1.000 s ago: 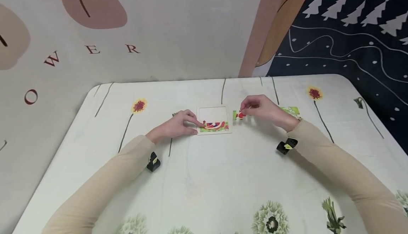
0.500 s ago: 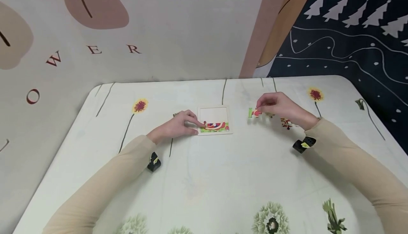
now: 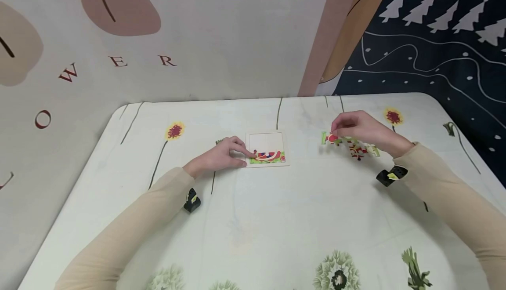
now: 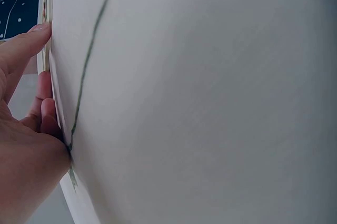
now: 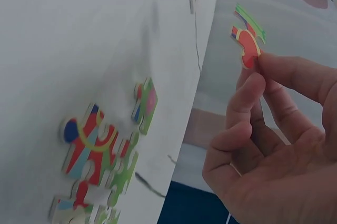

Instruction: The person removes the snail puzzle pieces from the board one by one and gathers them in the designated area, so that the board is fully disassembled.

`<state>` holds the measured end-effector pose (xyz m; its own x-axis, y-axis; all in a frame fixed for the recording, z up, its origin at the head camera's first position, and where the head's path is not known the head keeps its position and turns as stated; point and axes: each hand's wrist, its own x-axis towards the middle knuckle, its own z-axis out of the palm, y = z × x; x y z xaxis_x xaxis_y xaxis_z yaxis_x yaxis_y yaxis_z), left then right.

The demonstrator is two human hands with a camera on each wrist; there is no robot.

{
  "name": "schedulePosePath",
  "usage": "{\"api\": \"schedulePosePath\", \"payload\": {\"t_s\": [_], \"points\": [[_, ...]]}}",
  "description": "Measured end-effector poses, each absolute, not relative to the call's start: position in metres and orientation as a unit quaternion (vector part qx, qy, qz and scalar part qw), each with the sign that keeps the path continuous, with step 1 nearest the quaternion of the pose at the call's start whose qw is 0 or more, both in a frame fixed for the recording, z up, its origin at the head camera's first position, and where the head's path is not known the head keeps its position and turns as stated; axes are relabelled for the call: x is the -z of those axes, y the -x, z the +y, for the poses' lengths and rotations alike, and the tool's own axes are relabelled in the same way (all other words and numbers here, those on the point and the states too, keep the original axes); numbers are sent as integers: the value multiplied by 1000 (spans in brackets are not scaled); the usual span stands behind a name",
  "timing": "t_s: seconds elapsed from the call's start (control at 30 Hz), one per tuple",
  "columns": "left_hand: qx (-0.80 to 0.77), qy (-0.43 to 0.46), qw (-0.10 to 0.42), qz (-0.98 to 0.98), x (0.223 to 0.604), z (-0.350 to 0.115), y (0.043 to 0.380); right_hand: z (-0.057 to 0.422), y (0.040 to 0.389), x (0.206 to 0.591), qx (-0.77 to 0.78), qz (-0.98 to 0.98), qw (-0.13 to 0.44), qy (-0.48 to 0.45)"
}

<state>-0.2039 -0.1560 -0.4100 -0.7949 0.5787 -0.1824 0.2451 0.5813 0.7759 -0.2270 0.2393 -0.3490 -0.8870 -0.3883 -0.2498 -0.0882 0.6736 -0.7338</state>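
Note:
A light-coloured puzzle board (image 3: 287, 149) lies flat on the table, with a colourful strip of puzzle pieces (image 3: 269, 156) along the near side of its recess. My left hand (image 3: 221, 156) rests at the board's left edge, its index finger reaching onto the strip and the thumb beside the edge. Between thumb and fingertips, my right hand (image 3: 361, 129) pinches a red and green puzzle piece (image 5: 247, 50), held up over the table. Just below and right of that hand lie several loose puzzle pieces (image 3: 357, 150), red, green and white; the forearm and hand overlap some of them.
A white cloth (image 3: 237, 219) printed with flowers covers the table. Behind it rises a pale wall hanging (image 3: 237, 39), with a dark tree-patterned one (image 3: 427, 61) on the right. A small black device (image 3: 392, 175) sits at the right wrist.
My right hand has moved right, away from the board, carrying the puzzle piece over to the loose pieces. The left hand has stayed on the board.

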Motion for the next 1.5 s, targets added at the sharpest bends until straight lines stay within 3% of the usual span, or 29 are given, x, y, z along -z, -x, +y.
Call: {"api": "schedulePosePath", "payload": {"t_s": [0.73, 1.5], "points": [[-389, -244, 209, 864, 409, -155, 204, 265, 223, 375, 343, 902, 235, 116], [-390, -238, 216, 863, 406, -154, 203, 265, 219, 388, 326, 915, 194, 139]]}}
